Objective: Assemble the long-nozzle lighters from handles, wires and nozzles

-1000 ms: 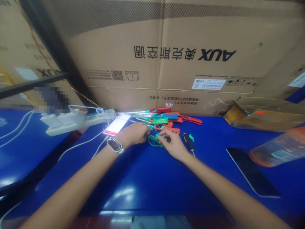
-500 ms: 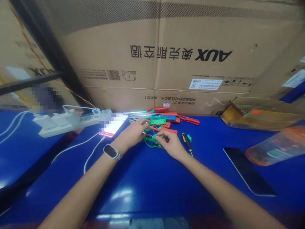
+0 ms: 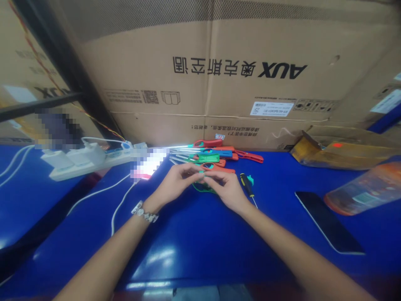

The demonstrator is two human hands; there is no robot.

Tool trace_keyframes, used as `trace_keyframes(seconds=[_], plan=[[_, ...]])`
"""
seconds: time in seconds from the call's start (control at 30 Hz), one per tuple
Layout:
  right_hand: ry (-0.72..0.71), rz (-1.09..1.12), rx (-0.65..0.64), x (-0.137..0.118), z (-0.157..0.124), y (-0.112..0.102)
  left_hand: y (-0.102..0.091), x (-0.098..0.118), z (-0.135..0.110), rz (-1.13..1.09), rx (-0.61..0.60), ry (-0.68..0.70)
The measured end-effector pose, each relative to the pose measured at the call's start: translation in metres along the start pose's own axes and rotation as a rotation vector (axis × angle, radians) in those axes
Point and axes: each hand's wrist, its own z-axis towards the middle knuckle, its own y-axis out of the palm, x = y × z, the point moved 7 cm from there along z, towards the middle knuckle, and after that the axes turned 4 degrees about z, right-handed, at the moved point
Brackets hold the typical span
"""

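My left hand (image 3: 178,182) and my right hand (image 3: 227,188) meet at the fingertips, both closed in a pinch. Between them a speck of teal shows; what they grip is too small and too covered to name. Just below the fingers lies an opened green lighter casing (image 3: 205,189), mostly hidden by them. Behind the hands several long-necked gas lighters are heaped, among them a green one (image 3: 205,158), a blue one (image 3: 222,153) and a red one (image 3: 208,143). Right of my right hand rests a black and yellow screwdriver (image 3: 247,185) beside a small teal piece (image 3: 250,179).
A lit phone (image 3: 150,163) on a cable and a white power strip (image 3: 103,163) are at left. On the right lie a dark phone (image 3: 328,221), a clear plastic jar (image 3: 366,192) and an opened carton (image 3: 338,154). A large cardboard box (image 3: 219,92) walls the back of the blue table (image 3: 200,242).
My left hand has turned and shifted right, so its fingertips now meet those of my right hand. The left wrist has rolled, showing the watch band instead of its face.
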Motion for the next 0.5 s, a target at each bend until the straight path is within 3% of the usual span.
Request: trace_keyframes(seconds=[0.2,0.5], plan=[[0.035,0.095,0.037,0.001,0.003,-0.002,-0.001,-0.007,0.001,-0.129,0.054,-0.085],[0.045,0.168,0.016,-0.006,0.006,0.001,0.01,-0.01,0.0,-0.258,0.002,-0.148]])
